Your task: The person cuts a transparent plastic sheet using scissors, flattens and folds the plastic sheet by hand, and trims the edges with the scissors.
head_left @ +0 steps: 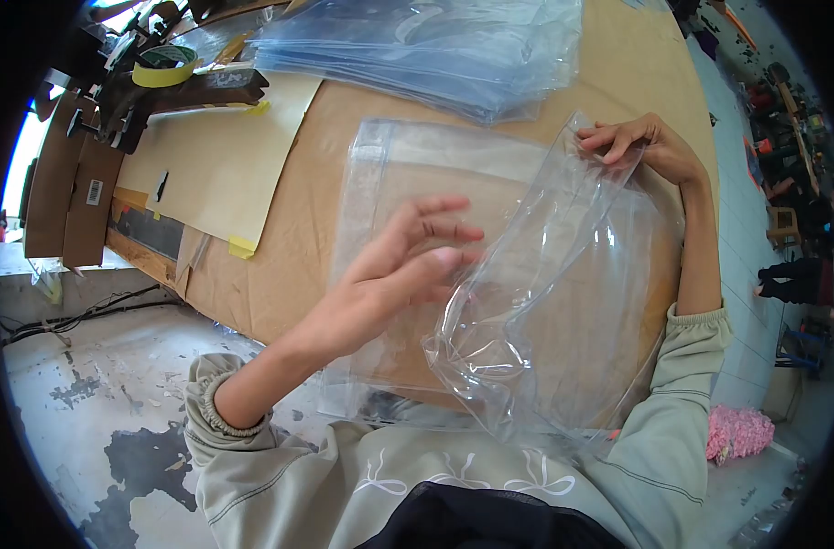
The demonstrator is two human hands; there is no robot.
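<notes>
A crumpled, glossy clear plastic sheet (563, 238) runs from the upper right down towards my body. My right hand (641, 146) grips its top end, fingers bent around the film. Slightly smeared by motion, my left hand (408, 261) hovers by the sheet's left edge with its fingers apart. Whether its fingertips touch the film, I cannot tell. Beneath both hands, more clear plastic (371, 165) lies flat, with a straight folded or seamed band along its top and left sides.
A stack of bluish clear plastic sheets (417, 46) lies at the back of the brown-covered table (252, 293). At the left are a metal clamp-like machine (197, 91), a roll of yellow tape (165, 69), a taped cream board (225, 174) and a cardboard box (87, 192).
</notes>
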